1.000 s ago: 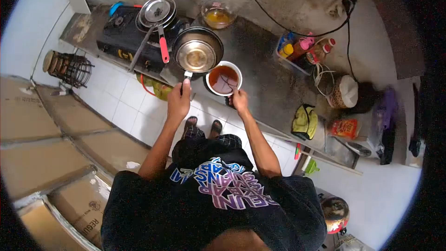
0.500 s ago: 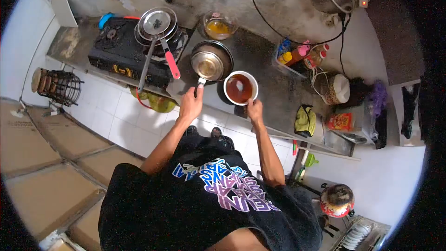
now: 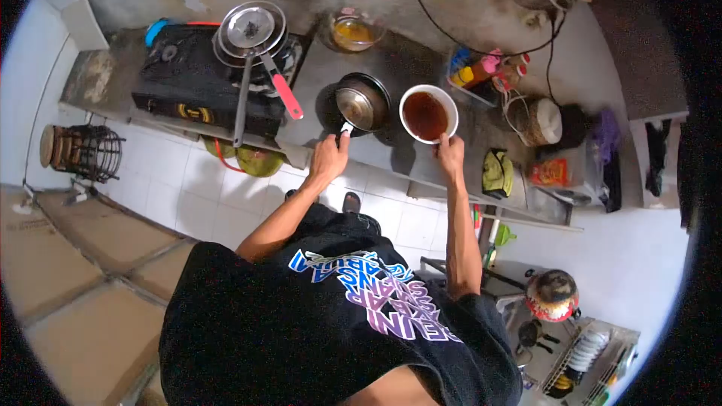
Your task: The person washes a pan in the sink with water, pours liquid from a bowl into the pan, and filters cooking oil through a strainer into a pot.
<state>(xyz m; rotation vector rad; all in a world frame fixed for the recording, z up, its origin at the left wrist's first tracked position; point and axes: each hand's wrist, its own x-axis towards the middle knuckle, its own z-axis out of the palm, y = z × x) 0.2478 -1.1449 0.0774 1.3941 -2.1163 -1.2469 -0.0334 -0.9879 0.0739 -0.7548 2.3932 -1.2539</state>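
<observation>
My left hand (image 3: 330, 158) is closed round the handle of a metal saucepan (image 3: 356, 107), which is over the counter. My right hand (image 3: 450, 155) grips a white cup (image 3: 450, 113) by its handle side. Reddish-brown liquid (image 3: 425, 116) fills much of the cup, to the right of the saucepan. Two strainers, one with a grey handle (image 3: 243, 98) and one with a red handle (image 3: 288, 97), rest over the stove (image 3: 175, 81), with dark bits in the upper mesh. Behind the saucepan stands a glass bowl (image 3: 352, 33) of yellow liquid.
The grey counter (image 3: 421, 49) runs along the wall. At its right are a bin of bottles (image 3: 481, 71), a woven container (image 3: 543, 122), a yellow-green cloth item (image 3: 497, 172) and a red packet (image 3: 550, 172). A black cable (image 3: 455, 49) hangs across the wall.
Both hands, with saucepan and cup, have moved right. The cup is farther from the saucepan, and the dark line earlier seen in its liquid no longer shows. The camera view has shifted.
</observation>
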